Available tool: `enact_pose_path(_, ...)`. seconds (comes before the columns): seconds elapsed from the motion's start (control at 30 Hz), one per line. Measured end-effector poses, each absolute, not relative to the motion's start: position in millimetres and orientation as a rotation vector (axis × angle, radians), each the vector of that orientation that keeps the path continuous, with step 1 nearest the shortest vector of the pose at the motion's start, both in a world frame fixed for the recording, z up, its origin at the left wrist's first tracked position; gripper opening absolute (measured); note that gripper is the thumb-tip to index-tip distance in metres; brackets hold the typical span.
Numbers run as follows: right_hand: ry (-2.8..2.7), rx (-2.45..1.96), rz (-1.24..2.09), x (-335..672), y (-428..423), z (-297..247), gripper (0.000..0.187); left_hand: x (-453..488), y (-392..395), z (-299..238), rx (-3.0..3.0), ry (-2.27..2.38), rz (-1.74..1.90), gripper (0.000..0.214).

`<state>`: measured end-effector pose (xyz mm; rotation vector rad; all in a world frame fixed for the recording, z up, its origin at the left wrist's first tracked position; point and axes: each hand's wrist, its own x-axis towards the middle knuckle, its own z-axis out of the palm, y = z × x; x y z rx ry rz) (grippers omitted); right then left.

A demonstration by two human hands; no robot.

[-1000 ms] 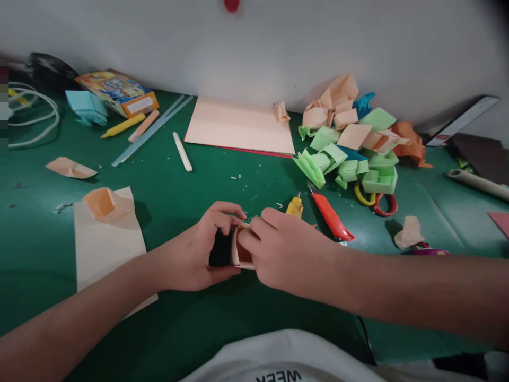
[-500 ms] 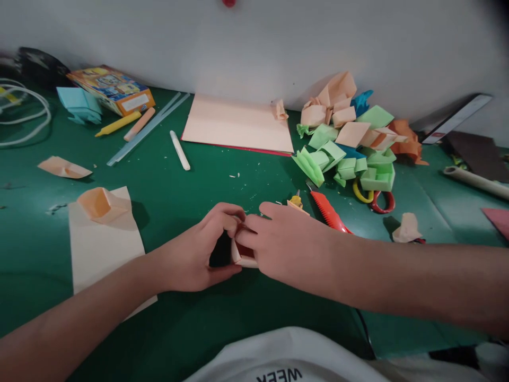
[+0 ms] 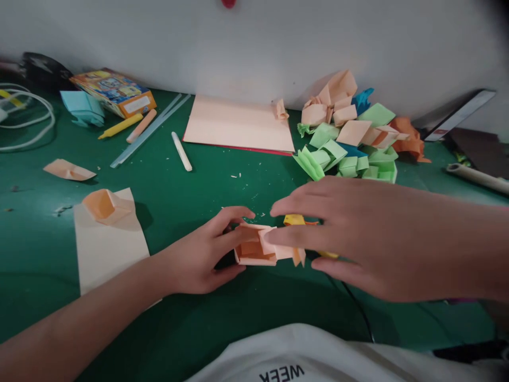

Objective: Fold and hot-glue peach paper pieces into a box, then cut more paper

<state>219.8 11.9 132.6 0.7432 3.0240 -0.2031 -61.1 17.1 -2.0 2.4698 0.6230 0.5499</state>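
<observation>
Left hand [image 3: 199, 262] grip pinches small peach folded-paper box [image 3: 254, 253] near front edge of green desk [image 3: 178, 191]; right hand [image 3: 358, 233] released, fingers [image 3: 294, 240] flat on flap; press evenly, keep walls square

Showing thin matt paper in the box [image 3: 254, 250], creasing sharply along its folds. Resting on a matt green mat [image 3: 191, 191], looking faintly scuffed and speckled with paper crumbs. Looking equally matt and soft: the sheet [image 3: 115, 254] by the left edge, the card [image 3: 238, 124] at the far edge, the pile [image 3: 352, 132] of folded paper. Gleaming faintly as smooth plastic: the pen [image 3: 182, 151] and the clear ruler [image 3: 159, 123]. Shining as glossy printed cardboard: the carton [image 3: 115, 91] in the far left corner.
</observation>
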Motion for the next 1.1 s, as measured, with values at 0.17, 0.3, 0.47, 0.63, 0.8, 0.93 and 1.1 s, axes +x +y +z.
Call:
enact_pose_path(0.17, 3.059, 1.013, -0.462, 245, 1, 101, 0.052, -59, 19, 3, 2.573, 0.691, 0.479, 0.035)
enact_pose_path(0.3, 3.146, 1.082, -0.851, 238, -5, 69, 0.05, -53, 18, 19, 2.713, 0.726, 0.33, 0.029)
enact_pose_path(0.47, 3.284, 1.101, -1.133, 223, -5, 55, 0.031, -37, 10, 36, 2.79, 0.886, 0.154, 0.033)
enact_pose_path(0.63, 3.215, 1.255, -1.261, 220, -11, 55, 0.03, -28, 10, 39, 2.849, 0.925, 0.096, 0.024)
enact_pose_path(0.8, 3.189, 1.409, -1.429, 227, -19, 48, 0.032, -27, 15, 40, 2.865, 0.886, 0.049, 0.019)
enact_pose_path(0.93, 3.117, 1.5, -1.596, 232, -21, 37, 0.039, -27, 18, 39, 2.989, 0.808, 0.08, 0.029)
enact_pose_path(1.1, 3.061, 1.554, -1.734, 233, -23, 29, 0.043, -26, 18, 38, 3.055, 0.781, 0.098, 0.036)
